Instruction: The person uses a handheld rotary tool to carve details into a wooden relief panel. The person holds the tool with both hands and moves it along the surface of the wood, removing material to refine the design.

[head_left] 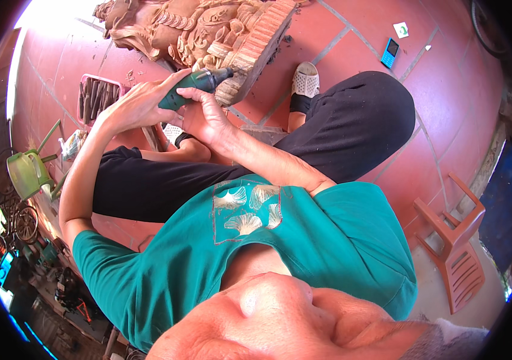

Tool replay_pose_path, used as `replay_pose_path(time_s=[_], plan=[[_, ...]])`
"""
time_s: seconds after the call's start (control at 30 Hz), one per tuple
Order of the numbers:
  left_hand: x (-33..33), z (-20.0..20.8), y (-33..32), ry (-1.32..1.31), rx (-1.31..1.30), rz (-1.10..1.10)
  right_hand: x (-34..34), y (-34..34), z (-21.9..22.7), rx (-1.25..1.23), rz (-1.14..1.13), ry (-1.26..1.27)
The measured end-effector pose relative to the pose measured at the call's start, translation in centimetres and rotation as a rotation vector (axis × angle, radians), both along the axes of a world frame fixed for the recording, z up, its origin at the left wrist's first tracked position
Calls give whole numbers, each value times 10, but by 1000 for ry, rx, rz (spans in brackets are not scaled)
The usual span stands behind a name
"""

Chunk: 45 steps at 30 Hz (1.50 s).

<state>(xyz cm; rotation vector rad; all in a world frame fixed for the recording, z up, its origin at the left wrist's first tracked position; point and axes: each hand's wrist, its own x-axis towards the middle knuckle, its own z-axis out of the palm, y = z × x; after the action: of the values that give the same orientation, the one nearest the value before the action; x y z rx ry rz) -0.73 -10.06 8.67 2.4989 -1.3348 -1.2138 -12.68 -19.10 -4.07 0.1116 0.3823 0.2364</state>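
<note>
My left hand (139,103) and my right hand (207,117) are both closed around a green-and-black die grinder (190,87). Left fingers wrap its rear and upper side; the right hand grips it from below, thumb along the body. Its dark nose points right, toward a carved brown wooden sculpture (175,29) lying on the floor just beyond my hands. Rounded figures and coin-like discs cover the carving, which has a ridged border at its right end. Whether the tool's tip touches the wood I cannot tell.
Left of my hands is a pink tray (122,90) of chisel-like tools (96,99), with a green plastic chair (30,173) nearer me. A blue phone (390,54) lies far right on red tiles (352,57). A brown plastic chair (455,240) stands at right.
</note>
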Motion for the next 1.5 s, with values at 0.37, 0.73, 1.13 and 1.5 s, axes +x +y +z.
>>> replay_pose_path(time_s=[0.37,0.73,1.13,1.5], plan=[[-1,-3,0,-22,-60,-34,-1,0,-6,51,-23,-22],[-1,-2,-1,3,-14,-6,1,3,-9,50,-14,-2],[-2,2,-2,14,11,15,2,2,-6,32,-4,-1],[0,0,4,-5,6,12,4,3,-8,36,29,-27]])
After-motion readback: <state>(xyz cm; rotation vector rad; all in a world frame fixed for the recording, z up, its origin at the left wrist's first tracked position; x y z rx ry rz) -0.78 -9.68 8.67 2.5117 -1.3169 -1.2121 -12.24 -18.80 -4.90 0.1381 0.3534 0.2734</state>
